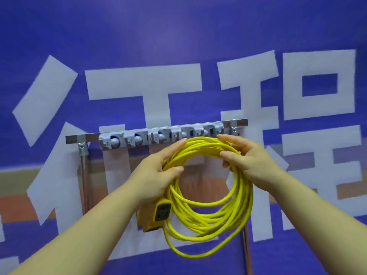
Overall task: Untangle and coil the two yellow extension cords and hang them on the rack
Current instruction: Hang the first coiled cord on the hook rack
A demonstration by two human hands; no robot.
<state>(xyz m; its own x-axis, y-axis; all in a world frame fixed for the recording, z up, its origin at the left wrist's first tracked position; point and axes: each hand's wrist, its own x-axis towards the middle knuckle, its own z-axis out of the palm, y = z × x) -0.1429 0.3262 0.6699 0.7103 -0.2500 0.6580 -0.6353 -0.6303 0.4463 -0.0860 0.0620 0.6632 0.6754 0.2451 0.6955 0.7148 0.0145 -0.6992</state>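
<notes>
The yellow cord (210, 213) looked like smooth, shiny plastic, the rack (158, 133) was shiny grey metal, and the blue banner (178, 36) looked like matt cloth.

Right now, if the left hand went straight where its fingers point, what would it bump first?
Most likely the grey hook strip on the rack: the left hand, gripping the yellow cord coil, points up at it. Depth is unclear.

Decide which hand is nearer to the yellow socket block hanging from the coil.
Left. The left hand grips the coiled cord at its upper left, just above the socket block. The right hand grips the cord's upper right, across the loop from it.
</notes>
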